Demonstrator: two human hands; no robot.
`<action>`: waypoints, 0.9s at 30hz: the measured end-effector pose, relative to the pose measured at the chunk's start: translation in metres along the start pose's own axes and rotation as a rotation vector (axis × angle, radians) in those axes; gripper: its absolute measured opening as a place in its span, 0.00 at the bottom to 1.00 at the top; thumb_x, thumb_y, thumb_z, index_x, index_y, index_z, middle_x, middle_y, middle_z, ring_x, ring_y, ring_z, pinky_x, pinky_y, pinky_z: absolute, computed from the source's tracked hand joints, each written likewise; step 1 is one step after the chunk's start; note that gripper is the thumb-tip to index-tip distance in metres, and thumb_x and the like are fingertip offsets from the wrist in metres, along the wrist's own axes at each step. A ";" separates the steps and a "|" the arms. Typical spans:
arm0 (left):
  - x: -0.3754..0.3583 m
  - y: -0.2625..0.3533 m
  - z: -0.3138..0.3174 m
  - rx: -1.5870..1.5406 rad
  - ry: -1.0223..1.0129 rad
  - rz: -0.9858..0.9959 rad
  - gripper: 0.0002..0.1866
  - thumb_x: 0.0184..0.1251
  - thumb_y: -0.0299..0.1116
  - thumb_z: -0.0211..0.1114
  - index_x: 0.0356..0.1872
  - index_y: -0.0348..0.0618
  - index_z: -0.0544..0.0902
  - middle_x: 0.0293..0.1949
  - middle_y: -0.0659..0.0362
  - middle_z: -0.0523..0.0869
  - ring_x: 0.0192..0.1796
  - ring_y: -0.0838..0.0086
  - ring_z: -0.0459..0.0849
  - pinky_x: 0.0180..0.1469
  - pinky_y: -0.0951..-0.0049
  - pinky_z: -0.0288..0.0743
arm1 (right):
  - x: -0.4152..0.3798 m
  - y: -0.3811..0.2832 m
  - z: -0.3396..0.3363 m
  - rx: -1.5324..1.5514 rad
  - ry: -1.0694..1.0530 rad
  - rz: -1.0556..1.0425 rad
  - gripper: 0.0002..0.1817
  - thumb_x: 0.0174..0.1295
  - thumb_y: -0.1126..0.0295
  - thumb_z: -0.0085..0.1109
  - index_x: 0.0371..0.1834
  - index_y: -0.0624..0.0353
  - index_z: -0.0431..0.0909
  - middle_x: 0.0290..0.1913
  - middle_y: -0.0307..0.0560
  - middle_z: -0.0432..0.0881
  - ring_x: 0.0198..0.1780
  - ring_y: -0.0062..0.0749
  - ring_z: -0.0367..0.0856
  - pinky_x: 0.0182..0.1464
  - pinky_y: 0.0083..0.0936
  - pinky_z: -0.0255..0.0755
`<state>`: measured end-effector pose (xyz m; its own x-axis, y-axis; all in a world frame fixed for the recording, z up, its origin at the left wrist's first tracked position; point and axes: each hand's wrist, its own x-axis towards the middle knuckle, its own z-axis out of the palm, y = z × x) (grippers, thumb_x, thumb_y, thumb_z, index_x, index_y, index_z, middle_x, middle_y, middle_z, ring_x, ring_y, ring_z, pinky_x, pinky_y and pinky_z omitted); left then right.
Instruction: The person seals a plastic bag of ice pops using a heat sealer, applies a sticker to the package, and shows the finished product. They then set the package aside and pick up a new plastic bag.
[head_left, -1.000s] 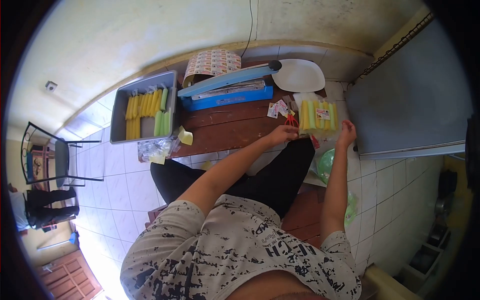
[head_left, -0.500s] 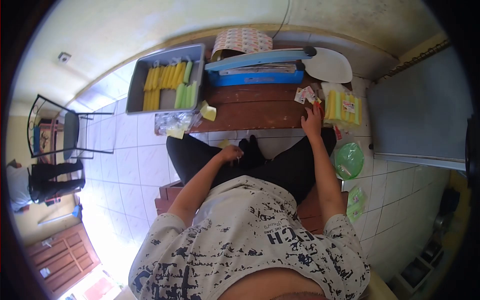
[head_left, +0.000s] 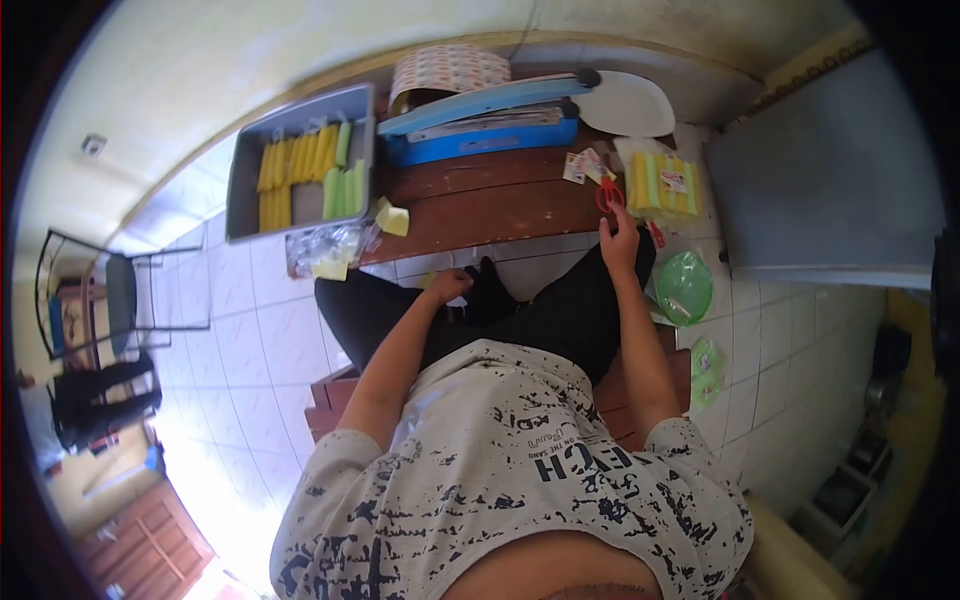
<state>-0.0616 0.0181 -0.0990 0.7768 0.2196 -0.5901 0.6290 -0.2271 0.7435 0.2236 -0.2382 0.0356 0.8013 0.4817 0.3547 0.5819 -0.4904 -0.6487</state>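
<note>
My right hand (head_left: pixel 620 242) is at the right front edge of the brown wooden table (head_left: pixel 470 205), fingers closed at the handles of red scissors (head_left: pixel 608 194). Small printed labels (head_left: pixel 586 166) lie just behind the scissors. To their right is a clear pack of yellow and green sticks (head_left: pixel 665 184) with a printed label on it. My left hand (head_left: pixel 450 286) hangs over my lap below the table edge, fingers curled; what they hold, if anything, is hidden.
A grey tray (head_left: pixel 368 150) of wrapped yellow and green sticks stands left, with clear plastic bags (head_left: pixel 325 246) before it. Behind are a blue sealer (head_left: pixel 485 143), a printed roll (head_left: pixel 450 66) and a white plate (head_left: pixel 628 105). A green bag (head_left: pixel 685 288) is lower right. Another person (head_left: pixel 95 400) stands far left.
The whole view has shifted. My right hand has drawn back slightly, and the scissors show more clearly at its fingertips. My left hand has curled closer in over my lap.
</note>
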 end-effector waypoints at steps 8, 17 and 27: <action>-0.013 0.038 0.003 -0.037 0.109 0.127 0.14 0.62 0.35 0.62 0.43 0.35 0.84 0.33 0.55 0.87 0.34 0.70 0.85 0.40 0.70 0.78 | -0.069 0.037 -0.058 0.201 0.191 0.310 0.05 0.60 0.76 0.59 0.38 0.62 0.80 0.24 0.41 0.80 0.28 0.23 0.80 0.33 0.22 0.72; -0.022 0.045 0.009 0.036 -0.027 0.052 0.13 0.63 0.34 0.61 0.42 0.35 0.84 0.30 0.55 0.87 0.32 0.73 0.85 0.39 0.72 0.78 | -0.117 0.157 -0.079 -0.267 0.398 0.392 0.08 0.57 0.72 0.62 0.38 0.62 0.81 0.31 0.44 0.83 0.33 0.27 0.82 0.37 0.26 0.75; -0.017 0.033 0.010 0.002 -0.052 -0.019 0.14 0.63 0.35 0.62 0.41 0.33 0.84 0.32 0.53 0.87 0.32 0.71 0.85 0.37 0.72 0.79 | -0.097 0.194 -0.062 -0.103 0.179 0.830 0.26 0.50 0.64 0.68 0.53 0.63 0.76 0.44 0.60 0.81 0.46 0.53 0.81 0.53 0.40 0.73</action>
<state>-0.0537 -0.0024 -0.0676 0.7651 0.1747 -0.6197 0.6438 -0.2249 0.7314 0.2673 -0.4250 -0.0833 0.9783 -0.1804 -0.1018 -0.2005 -0.7011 -0.6843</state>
